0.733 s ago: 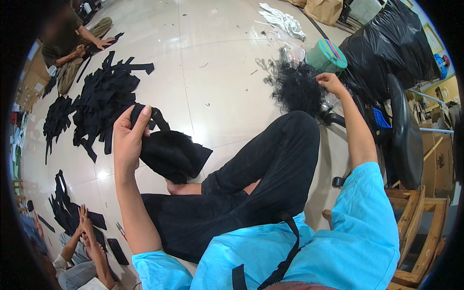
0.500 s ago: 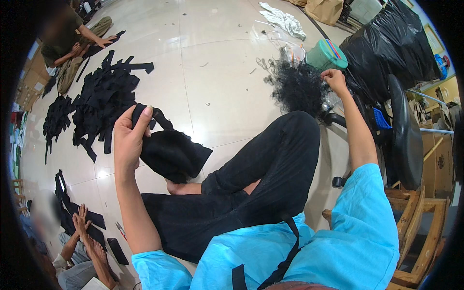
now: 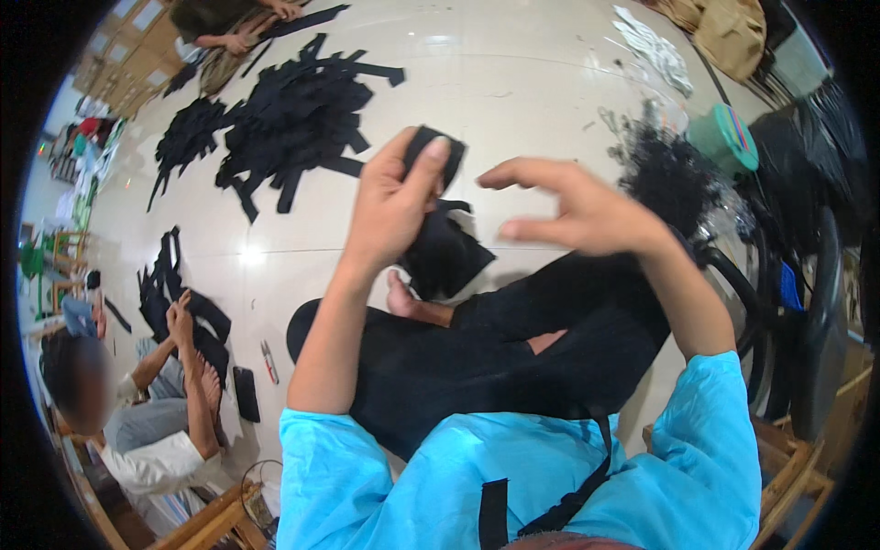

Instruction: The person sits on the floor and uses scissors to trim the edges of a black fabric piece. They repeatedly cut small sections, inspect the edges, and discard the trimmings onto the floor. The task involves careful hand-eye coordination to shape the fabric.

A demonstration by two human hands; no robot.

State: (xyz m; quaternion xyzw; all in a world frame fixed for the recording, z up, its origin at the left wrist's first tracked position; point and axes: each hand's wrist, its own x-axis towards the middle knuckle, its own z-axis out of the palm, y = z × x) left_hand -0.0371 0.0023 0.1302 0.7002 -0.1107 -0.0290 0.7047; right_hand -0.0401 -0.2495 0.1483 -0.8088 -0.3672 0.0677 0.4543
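Note:
My left hand (image 3: 390, 206) is closed on a black cloth piece (image 3: 447, 252), its thumb pressed over a folded band at the top. The rest of the cloth hangs below the fingers, down by my bare foot. My right hand (image 3: 591, 206), slightly blurred, is to the right of the cloth and apart from it. Its thumb and fingers are spread, with nothing seen between them. Further right on the floor lies a loose heap of black thread scraps (image 3: 674, 174).
A big pile of black fabric strips (image 3: 298, 119) lies ahead to the left, a smaller pile (image 3: 188, 137) beside it. Co-workers sit at far left and near left. Small snips (image 3: 269, 362) and a phone (image 3: 245, 394) lie left of me. A green tub (image 3: 720, 137) stands right.
My right hand has come away from the thread heap and moved left toward the cloth, its fingers now spread. The left hand keeps its hold on the cloth. The whole view has shifted.

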